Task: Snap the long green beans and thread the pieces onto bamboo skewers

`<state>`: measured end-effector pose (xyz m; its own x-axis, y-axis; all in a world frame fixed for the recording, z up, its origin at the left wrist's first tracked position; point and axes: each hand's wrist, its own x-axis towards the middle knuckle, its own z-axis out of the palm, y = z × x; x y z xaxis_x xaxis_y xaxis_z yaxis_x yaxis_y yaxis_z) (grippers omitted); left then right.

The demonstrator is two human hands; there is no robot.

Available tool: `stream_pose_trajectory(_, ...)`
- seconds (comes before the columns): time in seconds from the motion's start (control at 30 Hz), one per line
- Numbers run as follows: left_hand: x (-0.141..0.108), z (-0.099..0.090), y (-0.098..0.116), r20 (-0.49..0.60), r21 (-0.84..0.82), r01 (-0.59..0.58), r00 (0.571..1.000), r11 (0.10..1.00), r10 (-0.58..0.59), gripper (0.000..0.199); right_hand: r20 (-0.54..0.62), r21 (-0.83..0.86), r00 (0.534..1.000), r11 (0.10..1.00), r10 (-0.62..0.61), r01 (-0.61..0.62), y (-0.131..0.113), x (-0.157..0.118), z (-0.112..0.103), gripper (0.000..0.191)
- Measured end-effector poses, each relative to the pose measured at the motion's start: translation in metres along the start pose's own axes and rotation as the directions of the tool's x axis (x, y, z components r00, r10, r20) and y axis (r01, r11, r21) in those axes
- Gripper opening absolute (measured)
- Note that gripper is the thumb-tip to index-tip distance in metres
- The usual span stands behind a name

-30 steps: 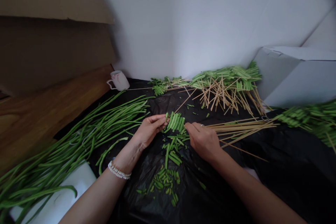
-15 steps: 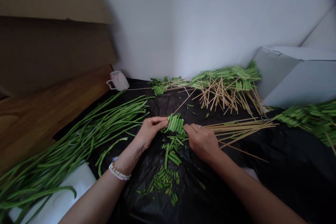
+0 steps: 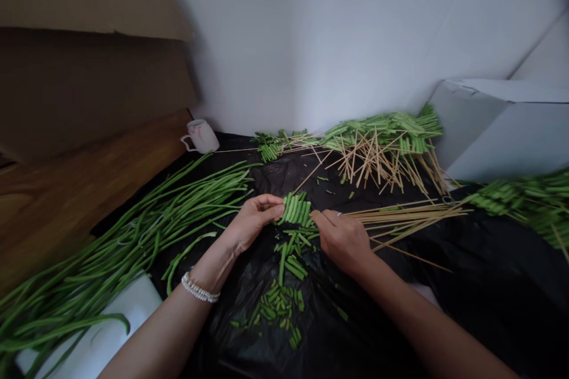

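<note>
A skewer of green bean pieces (image 3: 297, 208), set side by side in a row, is held between my two hands. My left hand (image 3: 256, 218) pinches its left end between thumb and fingers. At its right end, my right hand (image 3: 344, 238) is closed, fingers curled, round the stick, most of which is hidden by the hand. Just under the row lie loose cut bean pieces (image 3: 294, 266) on black plastic sheeting (image 3: 249, 331), with smaller scraps (image 3: 273, 305) nearer me. Bare bamboo skewers (image 3: 413, 216) lie fanned out beyond my right hand.
Long uncut beans (image 3: 178, 213) spread across the left side, partly over a white object (image 3: 133, 308). Filled skewers (image 3: 382, 130) are heaped by the wall, and more beans (image 3: 528, 201) lie at right. A mug (image 3: 202, 136), cardboard box (image 3: 89, 83) and white box (image 3: 511, 124) stand around.
My left hand and forearm have shifted very slightly to the left. My right hand stays in place, and the skewer of bean pieces remains between both hands.
</note>
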<state>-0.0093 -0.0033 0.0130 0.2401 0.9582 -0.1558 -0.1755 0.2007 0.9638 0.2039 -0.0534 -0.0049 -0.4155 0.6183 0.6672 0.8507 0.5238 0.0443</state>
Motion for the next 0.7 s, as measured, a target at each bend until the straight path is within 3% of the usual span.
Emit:
stream_pose_trajectory(0.13,-0.002,0.006,0.002,0.007,-0.064,0.043,0.999,0.997,-0.043,0.032,-0.011,-0.013,1.000,1.000,0.009,-0.009,0.002,0.000,0.002,0.024)
stream_pose_trajectory(0.27,-0.003,0.011,-0.001,0.049,0.004,0.095,0.994,0.995,-0.095,0.036,-0.024,-0.028,1.000,1.000,0.012,-0.013,0.003,0.000,0.003,0.024)
stream_pose_trajectory(0.37,-0.002,0.012,-0.002,0.039,0.050,0.062,0.997,0.997,-0.064,0.035,-0.017,-0.054,1.000,0.999,-0.009,0.009,0.005,0.001,0.002,0.025)
stream_pose_trajectory(0.53,0.000,0.008,0.004,-0.096,-0.031,-0.061,0.994,0.998,0.058,0.038,-0.011,-0.147,1.000,0.989,-0.007,0.006,0.019,0.003,0.001,0.028)
stream_pose_trajectory(0.7,0.007,-0.005,0.013,-0.269,-0.191,-0.211,0.950,0.959,0.156,0.040,-0.010,-0.220,0.999,0.975,0.033,-0.035,0.039,0.005,-0.006,0.028)
